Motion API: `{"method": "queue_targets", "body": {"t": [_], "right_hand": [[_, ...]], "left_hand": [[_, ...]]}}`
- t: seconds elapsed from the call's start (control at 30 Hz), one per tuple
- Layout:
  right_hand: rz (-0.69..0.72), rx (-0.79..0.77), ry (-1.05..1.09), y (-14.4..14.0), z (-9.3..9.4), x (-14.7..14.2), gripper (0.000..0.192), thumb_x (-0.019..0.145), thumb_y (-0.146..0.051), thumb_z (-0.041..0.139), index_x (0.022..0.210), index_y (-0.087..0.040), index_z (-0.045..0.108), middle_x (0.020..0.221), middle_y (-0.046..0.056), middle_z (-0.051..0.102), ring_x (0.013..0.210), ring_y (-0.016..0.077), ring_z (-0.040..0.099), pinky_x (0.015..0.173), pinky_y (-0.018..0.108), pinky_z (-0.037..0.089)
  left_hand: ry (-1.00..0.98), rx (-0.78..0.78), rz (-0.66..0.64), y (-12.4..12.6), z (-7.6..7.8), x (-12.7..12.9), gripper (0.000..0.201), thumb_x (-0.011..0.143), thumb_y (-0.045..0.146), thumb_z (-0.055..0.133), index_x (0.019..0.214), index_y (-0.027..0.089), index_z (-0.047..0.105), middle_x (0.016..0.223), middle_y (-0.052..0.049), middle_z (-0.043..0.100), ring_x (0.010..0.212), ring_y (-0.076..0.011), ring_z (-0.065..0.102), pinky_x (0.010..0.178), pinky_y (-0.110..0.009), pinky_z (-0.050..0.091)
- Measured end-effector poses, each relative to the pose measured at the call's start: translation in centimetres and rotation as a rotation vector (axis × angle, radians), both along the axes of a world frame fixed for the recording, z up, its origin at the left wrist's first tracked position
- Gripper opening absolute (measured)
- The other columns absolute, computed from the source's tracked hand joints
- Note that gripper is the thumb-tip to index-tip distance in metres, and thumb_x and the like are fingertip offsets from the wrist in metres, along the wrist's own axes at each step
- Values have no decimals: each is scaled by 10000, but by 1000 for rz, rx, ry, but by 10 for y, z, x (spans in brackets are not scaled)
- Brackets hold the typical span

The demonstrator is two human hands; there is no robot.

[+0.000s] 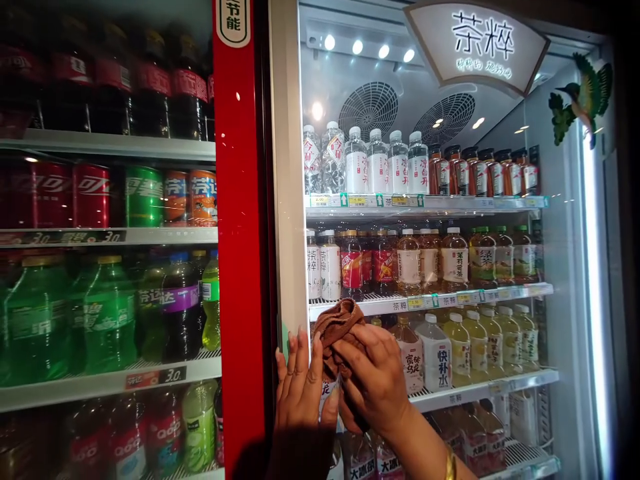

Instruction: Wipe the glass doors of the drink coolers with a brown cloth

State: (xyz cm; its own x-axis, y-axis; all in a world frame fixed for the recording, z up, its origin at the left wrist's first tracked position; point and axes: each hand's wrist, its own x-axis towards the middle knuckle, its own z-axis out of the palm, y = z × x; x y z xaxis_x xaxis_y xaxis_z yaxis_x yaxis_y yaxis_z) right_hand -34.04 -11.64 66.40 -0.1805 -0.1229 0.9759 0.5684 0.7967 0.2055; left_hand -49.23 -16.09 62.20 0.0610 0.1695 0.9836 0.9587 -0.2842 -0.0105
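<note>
My right hand (375, 373) is closed around a bunched brown cloth (343, 327) and presses it toward the glass door of a lit drinks fridge. Just to its left, my left hand (303, 383) lies against the door's pale frame (290, 220), fingers stretched out and apart, with nothing in it. The thumb of the left hand comes close to the right hand. Behind the glass, several bottles are partly hidden by both hands and the cloth.
Shelves (430, 303) of bottled drinks fill the lit fridge, under a fan-shaped sign (480, 47). A bird decoration (583, 97) sits at the upper right. On the left stands a second fridge with a red frame (243, 233), stocked with cans (145, 197) and green bottles (107, 307).
</note>
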Motion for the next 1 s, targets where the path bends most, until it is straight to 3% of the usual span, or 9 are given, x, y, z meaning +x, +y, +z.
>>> {"method": "queue_targets", "body": {"t": [0.13,0.23,0.4,0.5,0.6,0.67,0.77,0.9,1.0], "right_hand": [[56,-4,-68,-7,-9,-8,287,912,-196,524,1113,-268,715,1181,68,677,1124,251,577,1012,461,436],[63,90,-102,-7,8,-20,322,940,-249,489,1184,-263,699,1119,59,692,1066,241,585,984,435,430],[-5,87,-59,6,77,-16,503,855,-250,524,1344,-143,580,1158,134,675,1030,278,578,921,444,470],[-70,27,-57,8,107,-6,550,806,-219,563,1349,-129,573,1149,142,677,1043,293,573,918,454,488],[-78,32,-176,5,122,-4,356,827,-261,587,1162,-157,649,1000,103,674,910,262,558,795,408,476],[-87,115,-262,6,132,-5,196,872,-281,580,1021,-180,659,898,71,649,830,238,528,738,390,438],[-149,253,-296,15,161,-5,127,970,-278,551,983,-202,652,872,46,642,810,219,511,731,380,399],[-280,293,-157,29,218,6,192,1018,-306,525,1107,-209,665,970,72,675,879,240,537,759,389,395],[-328,238,-19,34,245,16,266,974,-307,569,1203,-207,659,1084,109,688,955,276,558,798,410,419]], "left_hand": [[-56,-28,-2,-3,-5,-2,712,1039,176,398,1692,257,126,1743,-87,227,1613,-290,227,1337,-569,170],[-62,-59,-41,-8,11,-3,667,1070,230,347,1695,252,115,1751,-85,204,1620,-272,206,1344,-552,151],[39,-108,-118,-19,72,-4,659,1097,280,330,1696,303,57,1770,-57,118,1637,-252,119,1346,-549,118],[43,-139,-137,-18,102,-3,672,1106,328,343,1692,334,15,1774,-38,112,1641,-234,105,1346,-539,127],[58,-118,-165,-10,122,-1,679,1107,401,342,1689,351,-3,1774,-32,117,1642,-243,110,1344,-558,128],[59,-106,-168,-4,135,0,672,1105,437,334,1691,350,14,1767,-39,160,1640,-249,130,1341,-576,132],[48,-81,-156,4,164,5,665,1101,487,315,1696,299,84,1748,-71,240,1638,-254,148,1338,-587,134],[101,-28,-106,10,226,19,683,1087,558,283,1677,217,224,1742,-112,241,1638,-259,158,1341,-571,72],[157,-39,-10,13,276,32,622,1095,425,246,1651,151,298,1728,-121,277,1632,-247,193,1345,-538,51]]}}
